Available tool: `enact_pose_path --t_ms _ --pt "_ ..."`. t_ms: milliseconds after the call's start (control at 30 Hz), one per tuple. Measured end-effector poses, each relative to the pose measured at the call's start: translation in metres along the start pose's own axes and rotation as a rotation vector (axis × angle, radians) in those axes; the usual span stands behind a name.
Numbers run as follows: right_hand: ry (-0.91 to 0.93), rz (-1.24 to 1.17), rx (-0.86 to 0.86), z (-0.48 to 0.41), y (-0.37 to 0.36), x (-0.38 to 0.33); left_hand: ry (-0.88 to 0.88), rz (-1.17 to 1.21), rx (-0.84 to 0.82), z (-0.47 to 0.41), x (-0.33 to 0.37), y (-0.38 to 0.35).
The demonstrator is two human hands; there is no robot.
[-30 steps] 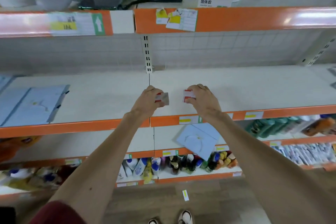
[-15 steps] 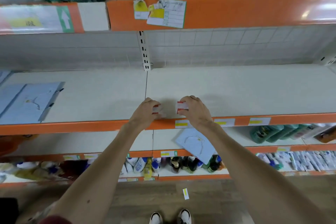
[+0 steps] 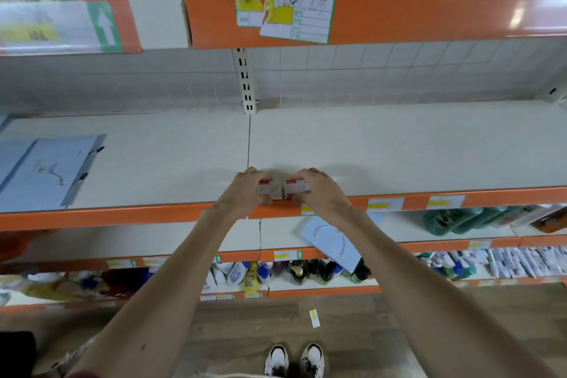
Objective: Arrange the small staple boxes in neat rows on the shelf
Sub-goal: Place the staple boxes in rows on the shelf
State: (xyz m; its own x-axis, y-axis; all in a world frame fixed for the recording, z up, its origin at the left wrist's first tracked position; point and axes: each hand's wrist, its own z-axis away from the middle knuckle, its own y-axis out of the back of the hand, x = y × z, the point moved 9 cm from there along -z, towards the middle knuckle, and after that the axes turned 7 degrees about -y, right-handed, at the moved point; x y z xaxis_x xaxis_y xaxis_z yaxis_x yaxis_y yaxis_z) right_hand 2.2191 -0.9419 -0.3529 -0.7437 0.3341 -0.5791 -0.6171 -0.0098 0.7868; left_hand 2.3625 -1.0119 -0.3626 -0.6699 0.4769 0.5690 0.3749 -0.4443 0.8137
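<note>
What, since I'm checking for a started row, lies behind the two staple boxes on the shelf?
Only bare cream shelf shows behind the staple boxes, back to the tiled wall. The left hand and right hand grip them, their fingers hiding the strip directly behind.

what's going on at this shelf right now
A person is stocking the shelf. The left hand grips the left staple box and the right hand grips the right staple box. The two boxes are side by side at the shelf's front edge, nearly touching. No other staple boxes show on it. A blue folder lies towards its left end.
</note>
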Motion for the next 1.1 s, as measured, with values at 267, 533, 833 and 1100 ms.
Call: enact_pose_path --t_ms 267,533,833,1100 --pt "0.003 -0.058 0.012 0.005 0.000 -0.006 0.002 0.011 0.002 0.001 0.005 0.002" --pt "0.009 -0.067 0.002 0.004 -0.004 -0.004 -0.006 0.030 0.026 0.004 0.003 0.002" --pt "-0.023 -0.061 0.020 0.001 0.020 0.006 -0.039 0.223 0.029 0.006 -0.004 0.023" --pt "-0.335 0.169 0.321 0.033 0.090 0.088 0.067 0.086 0.366 0.003 -0.031 0.104"
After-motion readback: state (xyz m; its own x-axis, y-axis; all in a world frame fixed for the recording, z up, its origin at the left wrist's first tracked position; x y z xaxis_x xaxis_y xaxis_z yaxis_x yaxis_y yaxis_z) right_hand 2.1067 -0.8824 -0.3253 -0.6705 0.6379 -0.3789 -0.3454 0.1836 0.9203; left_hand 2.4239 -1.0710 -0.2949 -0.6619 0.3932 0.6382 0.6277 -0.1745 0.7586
